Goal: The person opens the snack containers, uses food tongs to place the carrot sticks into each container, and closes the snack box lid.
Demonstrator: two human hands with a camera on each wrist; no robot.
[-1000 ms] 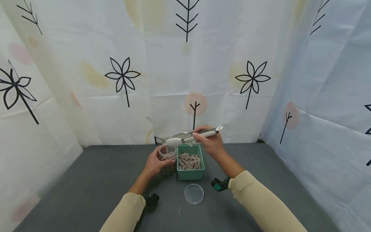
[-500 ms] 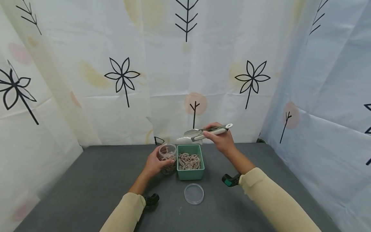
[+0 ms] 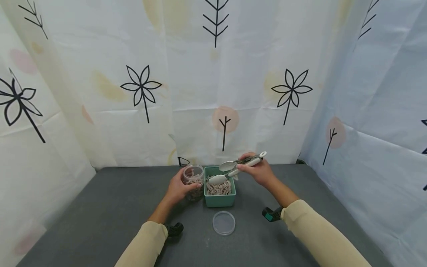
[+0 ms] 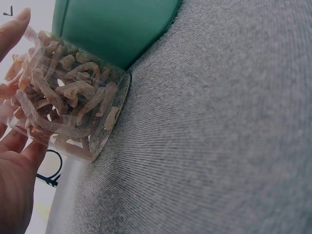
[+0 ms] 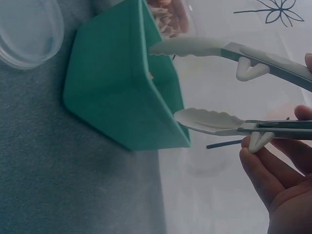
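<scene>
My left hand [image 3: 177,187] grips a clear plastic jar [image 4: 73,97] that stands upright on the table. Through its wall I see many twisted, pale brown dried pieces [image 4: 44,92]. Against the jar's right side stands a green rectangular box [image 3: 220,201], holding a heap of the same pieces [image 3: 218,188]. In my right hand [image 3: 258,171] is a pair of tongs [image 5: 258,63] with white scalloped heads and pale grip panels. The tongs' heads are spread apart at the box's opening, and nothing shows between them.
A clear round lid [image 3: 224,223] lies flat on the dark grey table [image 3: 133,222] in front of the box. A white patterned cloth [image 3: 200,81] hangs behind the table and along both sides. Each wrist carries a black camera strap.
The tongs first moved right, away from above the jar to over the box, then lowered with their heads into the box's opening. My left hand and the jar have stayed put.
</scene>
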